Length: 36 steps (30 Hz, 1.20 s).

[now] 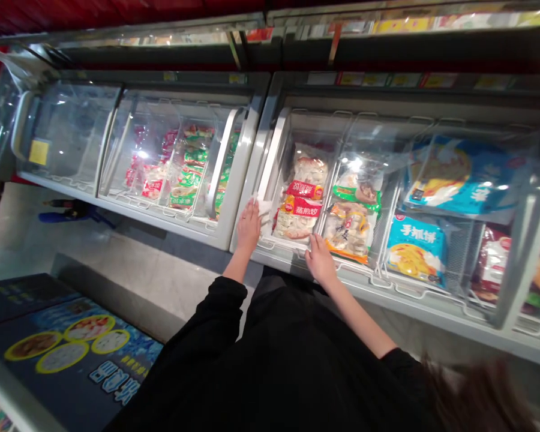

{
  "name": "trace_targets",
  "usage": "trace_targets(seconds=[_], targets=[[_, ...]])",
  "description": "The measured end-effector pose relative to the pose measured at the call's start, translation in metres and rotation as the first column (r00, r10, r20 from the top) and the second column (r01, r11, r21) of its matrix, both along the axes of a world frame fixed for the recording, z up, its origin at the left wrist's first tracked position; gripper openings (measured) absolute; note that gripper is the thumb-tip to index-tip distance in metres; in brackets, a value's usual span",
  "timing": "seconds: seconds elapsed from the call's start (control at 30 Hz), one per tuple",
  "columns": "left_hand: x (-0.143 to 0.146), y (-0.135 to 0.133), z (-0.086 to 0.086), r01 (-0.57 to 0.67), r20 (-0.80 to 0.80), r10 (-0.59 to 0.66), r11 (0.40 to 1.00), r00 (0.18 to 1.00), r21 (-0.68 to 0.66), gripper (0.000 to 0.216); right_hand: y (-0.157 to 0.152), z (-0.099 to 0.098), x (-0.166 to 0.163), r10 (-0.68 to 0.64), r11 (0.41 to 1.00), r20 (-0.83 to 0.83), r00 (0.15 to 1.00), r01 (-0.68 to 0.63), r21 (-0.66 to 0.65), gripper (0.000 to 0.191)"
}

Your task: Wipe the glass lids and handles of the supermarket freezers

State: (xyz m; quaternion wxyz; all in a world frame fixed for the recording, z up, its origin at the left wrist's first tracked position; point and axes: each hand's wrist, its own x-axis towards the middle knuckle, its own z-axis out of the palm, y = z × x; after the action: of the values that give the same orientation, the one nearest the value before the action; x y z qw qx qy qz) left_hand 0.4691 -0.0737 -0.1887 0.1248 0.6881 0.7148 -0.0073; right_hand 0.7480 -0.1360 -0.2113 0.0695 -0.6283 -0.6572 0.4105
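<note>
Arms outstretched; left hand (pixel 249 227) flat on cloth (pixel 263 207) (white), right hand (pixel 320 259) flat on freezer (pixel 387 293).

White cloth (pixel 263 207) crumpled on freezer rim (pixel 276 258), beside red-labelled dumpling bag (pixel 299 210) lying flat inside.

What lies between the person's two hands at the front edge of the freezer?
In the head view, a stack of red-labelled frozen food bags lies between the left hand and the right hand, just behind the front rim of the freezer.
</note>
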Motion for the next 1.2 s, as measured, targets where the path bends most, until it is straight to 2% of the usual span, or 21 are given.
trace_targets(seconds=[0.1,0.23,0.43,0.53,0.7,0.83,0.97,1.07,1.2], targets=[[0.005,0.01,-0.017,0.027,0.001,-0.027,0.994,1.0,-0.101,0.064,0.002,0.011,-0.014,0.026,1.0,-0.016,1.0,-0.026,0.005,0.063],[0.002,0.031,-0.029,0.033,0.015,-0.032,0.996,0.999,-0.079,0.064,0.016,0.025,-0.053,-0.002,1.0,-0.06,0.998,0.003,0.018,0.064],[0.0,0.091,-0.038,0.142,0.079,-0.14,0.99,0.987,-0.025,0.06,0.078,0.029,-0.132,-0.08,0.995,-0.168,0.983,0.088,0.041,0.06],[0.004,0.124,-0.046,0.184,0.116,-0.184,0.983,0.976,0.014,0.064,0.106,0.022,-0.15,-0.1,0.993,-0.147,0.984,0.108,0.047,0.061],[0.012,0.187,-0.061,0.151,0.188,-0.158,0.987,0.969,0.051,0.07,0.122,0.004,-0.135,-0.183,0.982,-0.09,0.979,0.186,0.027,0.064],[0.023,0.251,-0.079,0.125,0.222,-0.143,0.988,0.964,0.093,0.073,0.133,-0.017,-0.11,-0.261,0.962,-0.027,0.965,0.262,0.078,0.068],[0.034,0.322,-0.098,0.128,0.203,-0.148,0.986,0.968,0.109,0.068,0.161,-0.037,-0.09,-0.253,0.957,0.053,0.966,0.242,0.16,0.072],[0.041,0.367,-0.11,0.128,0.187,-0.146,0.986,0.971,0.108,0.064,0.183,-0.05,-0.084,-0.222,0.965,0.098,0.97,0.204,0.166,0.072],[0.047,0.398,-0.115,0.098,0.181,-0.108,0.993,0.978,0.063,0.065,0.195,-0.062,-0.086,-0.189,0.975,0.151,0.97,0.167,0.144,0.073]])
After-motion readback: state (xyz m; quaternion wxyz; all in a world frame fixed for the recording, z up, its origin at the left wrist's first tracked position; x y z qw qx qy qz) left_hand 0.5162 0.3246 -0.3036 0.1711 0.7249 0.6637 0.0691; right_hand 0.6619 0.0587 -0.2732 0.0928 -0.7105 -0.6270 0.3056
